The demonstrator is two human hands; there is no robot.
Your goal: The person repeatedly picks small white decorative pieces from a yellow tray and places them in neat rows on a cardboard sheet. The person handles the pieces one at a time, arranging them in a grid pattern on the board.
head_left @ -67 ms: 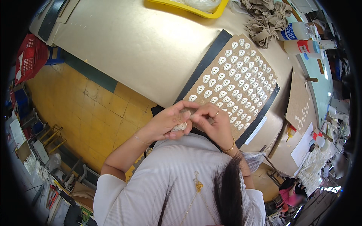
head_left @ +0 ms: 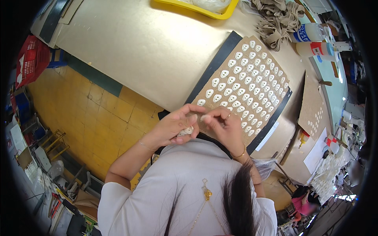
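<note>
My left hand (head_left: 177,126) is curled around several small white pieces (head_left: 186,131), its thumb and forefinger held toward the right hand. Just to its right, my right hand (head_left: 224,128) has its thumb and forefinger pinched, a small gap from the left fingertips. Whatever sits in that pinch is too small to make out. Beyond both hands lies a brown sheet (head_left: 213,84) carrying rows of small white rounded-triangular pieces (head_left: 237,69) with dark openings. The sheet rests on a black board (head_left: 214,65), and the hands partly cover its near corner.
A yellow tray (head_left: 220,15) with plastic-wrapped contents stands at the table's far edge. At the far right are bundled beige strips (head_left: 271,33) and two bottles (head_left: 313,32). A second brown sheet (head_left: 309,100) leans at the right. A red crate (head_left: 33,61) stands far left.
My right hand has drawn slightly right, and its fingertips have parted from the left ones. The left hand stays nearly in place.
</note>
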